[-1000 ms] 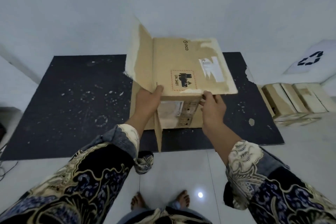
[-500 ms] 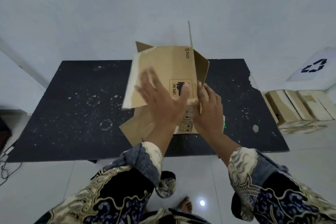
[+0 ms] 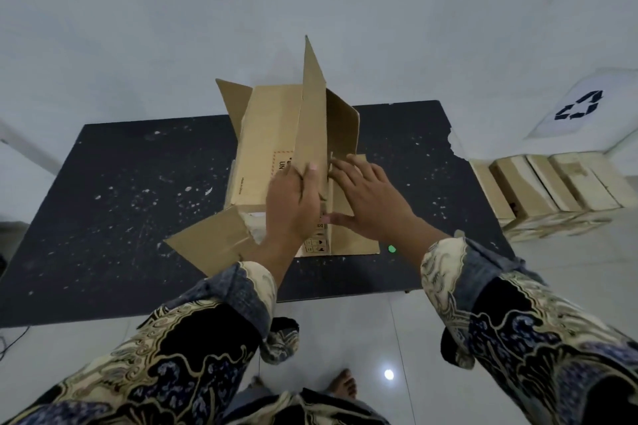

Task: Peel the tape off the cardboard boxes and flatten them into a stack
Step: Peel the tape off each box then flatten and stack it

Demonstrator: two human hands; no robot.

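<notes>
A brown cardboard box lies on the black table, its flaps spread open; one flap stands upright at the middle, others splay at the near left and far left. My left hand grips the near end of the upright flap, thumb against its face. My right hand lies with spread, straight fingers on the right-hand panel of the box, just beside the left hand. A red-bordered label on the top panel is partly hidden behind the flap and my left hand.
Several cardboard boxes sit on the floor to the right of the table. A white bin with a black recycling mark stands behind them. The table's far right corner is chipped. A white wall lies beyond, and my bare feet show below.
The box has turned and come down onto the table, its taped face no longer showing. A flap now stands upright. My left hand went from flat on top to gripping that flap.
</notes>
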